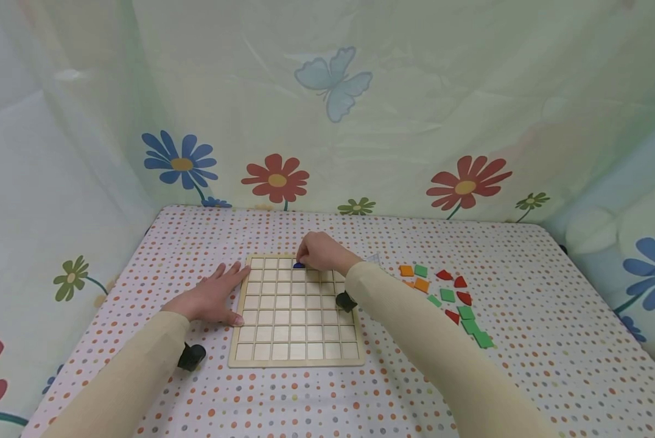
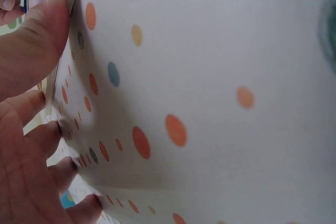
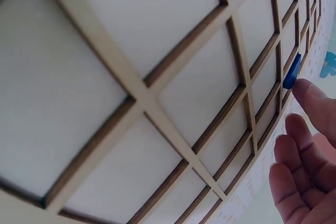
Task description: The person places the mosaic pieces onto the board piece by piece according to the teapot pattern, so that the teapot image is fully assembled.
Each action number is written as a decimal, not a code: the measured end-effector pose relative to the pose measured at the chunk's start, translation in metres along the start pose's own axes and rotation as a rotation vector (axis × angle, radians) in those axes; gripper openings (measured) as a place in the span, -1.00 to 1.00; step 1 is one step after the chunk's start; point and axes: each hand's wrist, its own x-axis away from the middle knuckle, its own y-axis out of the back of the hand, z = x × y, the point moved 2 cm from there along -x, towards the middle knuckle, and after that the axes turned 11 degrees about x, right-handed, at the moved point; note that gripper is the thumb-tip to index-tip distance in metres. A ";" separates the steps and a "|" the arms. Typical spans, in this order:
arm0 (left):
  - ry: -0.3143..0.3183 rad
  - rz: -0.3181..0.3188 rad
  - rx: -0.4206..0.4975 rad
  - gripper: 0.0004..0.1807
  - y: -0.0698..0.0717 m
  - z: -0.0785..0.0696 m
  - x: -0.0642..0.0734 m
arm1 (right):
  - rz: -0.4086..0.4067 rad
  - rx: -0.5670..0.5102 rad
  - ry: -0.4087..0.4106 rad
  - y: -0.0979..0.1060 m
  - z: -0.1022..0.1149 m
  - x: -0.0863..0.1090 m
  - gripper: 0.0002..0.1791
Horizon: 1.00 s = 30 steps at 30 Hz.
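Note:
A light wooden grid board (image 1: 296, 364) with square cells lies flat on the dotted tablecloth. My right hand (image 1: 323, 251) is over the board's far row and pinches a small blue piece (image 1: 298, 265). In the right wrist view the thumb touches that blue piece (image 3: 292, 72) at a far cell, while the other fingers curl loosely behind. My left hand (image 1: 213, 299) has its fingers spread and rests against the board's left edge. Seen from the left wrist, the thumb (image 2: 50, 19) lies on the wooden rim and the fingertips touch the cloth or edge.
Right of the board lie several loose flat pieces: green squares (image 1: 447, 295), orange squares (image 1: 406, 271) and red wedges (image 1: 452, 316). A clear, see-through item (image 1: 373, 260) sits behind the right forearm. A flowered curtain (image 1: 393, 134) hangs along the table's back edge.

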 end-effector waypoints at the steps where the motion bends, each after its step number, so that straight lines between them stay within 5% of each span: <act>1: -0.001 0.000 0.002 0.19 0.000 0.000 0.000 | 0.000 -0.007 -0.002 0.000 -0.001 0.000 -0.78; 8: 0.013 0.009 0.013 0.17 -0.003 0.003 -0.003 | -0.015 -0.074 -0.002 0.007 -0.007 0.010 -0.77; 14: 0.021 0.007 0.003 0.17 -0.002 0.002 -0.002 | -0.049 -0.162 0.016 0.029 -0.024 0.042 -0.72; 20: 0.015 0.006 -0.011 0.17 -0.001 -0.002 -0.001 | -0.131 -0.171 -0.015 0.039 -0.071 0.094 -0.74; 30: 0.004 0.013 -0.035 0.18 -0.002 0.002 -0.001 | -0.205 -0.133 -0.233 0.028 -0.152 0.154 -0.73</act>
